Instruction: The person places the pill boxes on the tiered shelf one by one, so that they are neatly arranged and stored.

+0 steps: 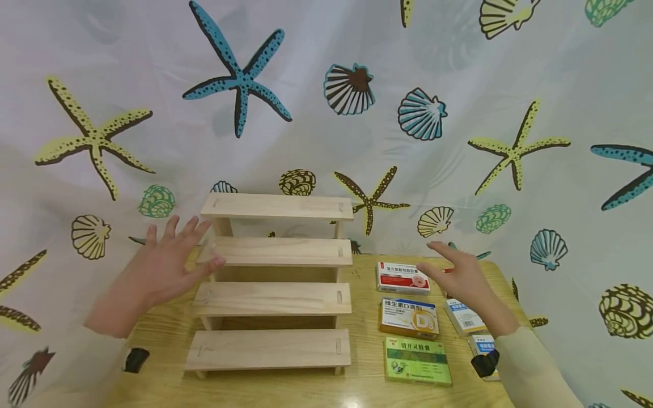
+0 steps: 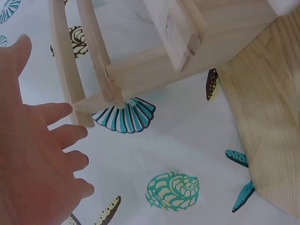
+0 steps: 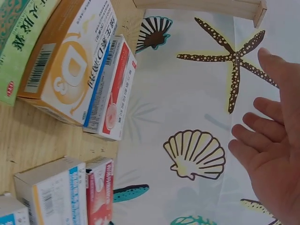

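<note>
A stepped wooden rack (image 1: 275, 297) with several shelves stands on the table. My left hand (image 1: 165, 260) is at the rack's left side with fingers spread, holding nothing; in the left wrist view that hand (image 2: 42, 150) appears beside the rack's wooden bars (image 2: 140, 72). My right hand (image 1: 461, 277) is raised over the boxes at the right, empty, fingers extended. Near it are a red-and-white box (image 1: 403, 277), an orange-and-white box (image 1: 408, 318) and a green box (image 1: 417, 361). In the right wrist view the right hand (image 3: 272, 136) is apart from the boxes.
Blue-and-white boxes (image 1: 465, 316) lie in a column further right on the wooden table (image 1: 285, 391). A red-and-white box (image 3: 99, 190) stands beside them in the right wrist view. Behind the table hangs a curtain (image 1: 306, 147) printed with shells and starfish.
</note>
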